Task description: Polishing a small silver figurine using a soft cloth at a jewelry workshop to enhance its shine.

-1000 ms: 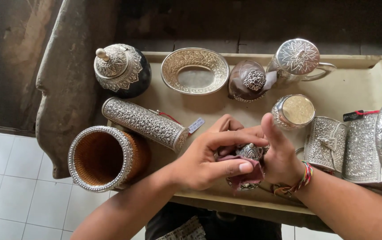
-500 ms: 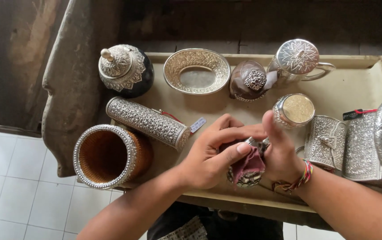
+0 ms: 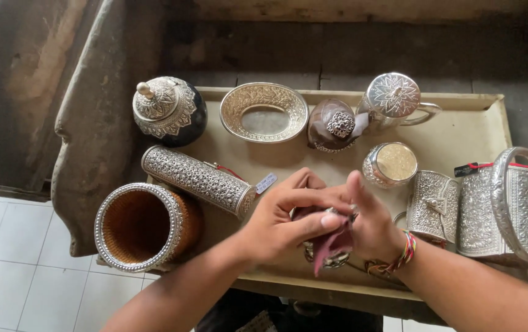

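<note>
My left hand (image 3: 285, 218) and my right hand (image 3: 371, 224) meet over the front of a beige tray (image 3: 473, 129). Between them they grip a small embossed silver piece (image 3: 331, 263) and a maroon cloth (image 3: 332, 245). The left fingers press the cloth onto the piece. The right hand, with a coloured thread bracelet on its wrist, cups it from the other side. Most of the piece is hidden by the fingers and the cloth.
On the tray stand an embossed silver cylinder (image 3: 196, 179), an oval bowl (image 3: 264, 110), a brown box with a silver lid (image 3: 332, 126), a lidded jug (image 3: 396, 98), a small round box (image 3: 391, 165) and two silver purses (image 3: 433, 206). A silver-rimmed woven cup (image 3: 144, 224) and a dark lidded jar (image 3: 165, 110) sit at its left edge.
The left fingers have slid across the silver piece, and the maroon cloth now hangs lower between the hands. The view has shifted slightly; the things on the tray have not moved.
</note>
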